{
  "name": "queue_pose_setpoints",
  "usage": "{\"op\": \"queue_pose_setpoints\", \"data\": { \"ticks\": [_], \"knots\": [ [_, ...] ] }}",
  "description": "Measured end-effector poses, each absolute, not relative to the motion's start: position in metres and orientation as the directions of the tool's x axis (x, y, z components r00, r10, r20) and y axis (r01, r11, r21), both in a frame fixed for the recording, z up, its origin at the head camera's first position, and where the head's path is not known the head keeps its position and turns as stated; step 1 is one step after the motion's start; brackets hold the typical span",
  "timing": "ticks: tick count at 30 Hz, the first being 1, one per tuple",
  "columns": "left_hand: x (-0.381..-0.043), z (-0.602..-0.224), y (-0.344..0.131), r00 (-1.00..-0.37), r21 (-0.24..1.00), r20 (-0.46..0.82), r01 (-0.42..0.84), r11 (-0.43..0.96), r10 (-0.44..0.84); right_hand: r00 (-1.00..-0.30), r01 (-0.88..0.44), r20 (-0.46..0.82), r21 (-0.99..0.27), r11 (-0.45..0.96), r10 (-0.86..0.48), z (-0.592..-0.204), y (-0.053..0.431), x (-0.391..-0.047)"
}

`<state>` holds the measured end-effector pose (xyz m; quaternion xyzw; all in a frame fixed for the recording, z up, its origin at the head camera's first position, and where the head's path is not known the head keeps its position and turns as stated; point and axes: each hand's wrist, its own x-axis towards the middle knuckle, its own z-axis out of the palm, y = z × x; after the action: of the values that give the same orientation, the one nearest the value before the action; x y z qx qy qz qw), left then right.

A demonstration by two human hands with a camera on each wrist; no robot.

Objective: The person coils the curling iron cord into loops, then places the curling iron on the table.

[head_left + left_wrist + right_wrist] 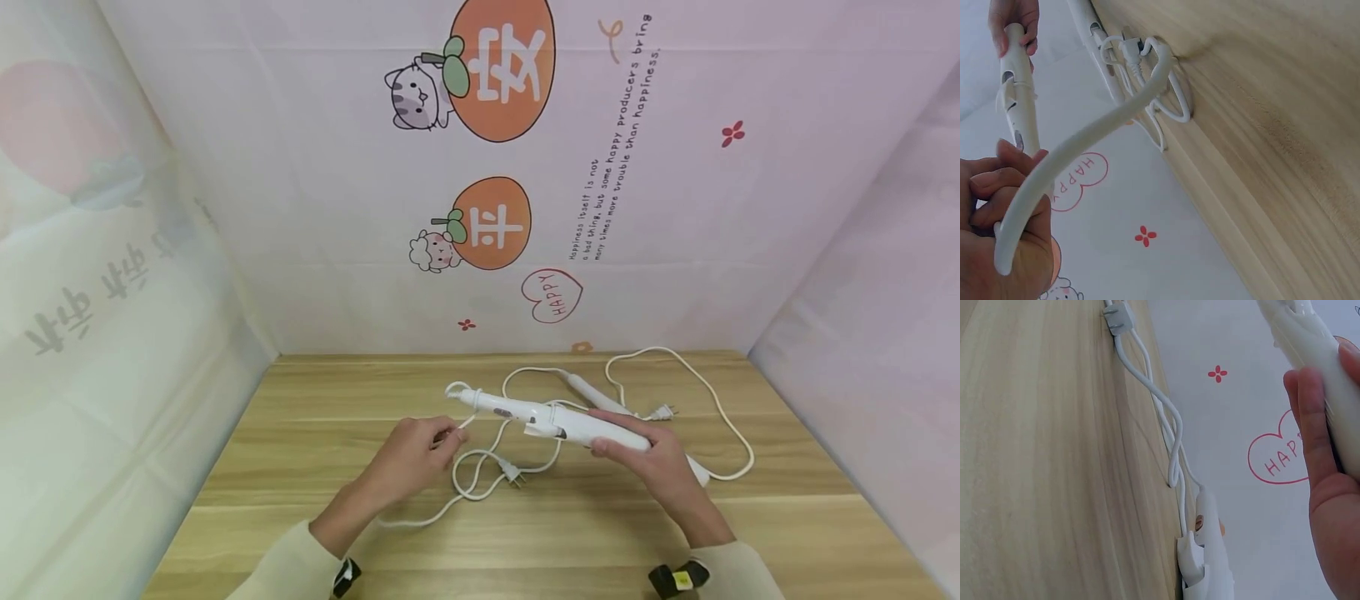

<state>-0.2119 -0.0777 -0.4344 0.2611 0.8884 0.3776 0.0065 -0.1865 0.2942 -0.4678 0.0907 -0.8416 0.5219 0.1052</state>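
Note:
A white curling iron (525,412) hangs over the table, tilted with its cord end to the left. My right hand (667,467) grips its thick right end, fingers behind and thumb in front. At the other end, my left hand (416,458) pinches the white cord (1079,140) near where it leaves the handle. That cord arcs across the left wrist view, close to the camera. Behind the held iron, a second white curling iron (588,390) lies on the table, its middle partly hidden by the held iron and my right hand.
On the wooden table (300,433), a two-pin plug (512,472) lies among loops of white cord below the held iron. Another plug (662,412) lies to the right, inside a wide cord loop (723,408). A printed cloth (337,250) hangs along the back.

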Motion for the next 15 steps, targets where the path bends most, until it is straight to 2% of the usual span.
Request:
{"op": "queue_pose_setpoints", "data": {
  "ticks": [9,15],
  "knots": [
    [-0.209,-0.431,-0.079,-0.83,0.485,0.248,0.553,0.677,0.5,-0.963,-0.229,0.271,-0.831,0.506,0.009,-0.466,0.288,-0.189],
    [-0.213,-0.423,-0.081,-0.781,0.382,0.338,0.623,0.682,0.524,-0.968,-0.225,0.251,-0.823,0.522,-0.021,-0.472,0.291,-0.19]
  ]
}}
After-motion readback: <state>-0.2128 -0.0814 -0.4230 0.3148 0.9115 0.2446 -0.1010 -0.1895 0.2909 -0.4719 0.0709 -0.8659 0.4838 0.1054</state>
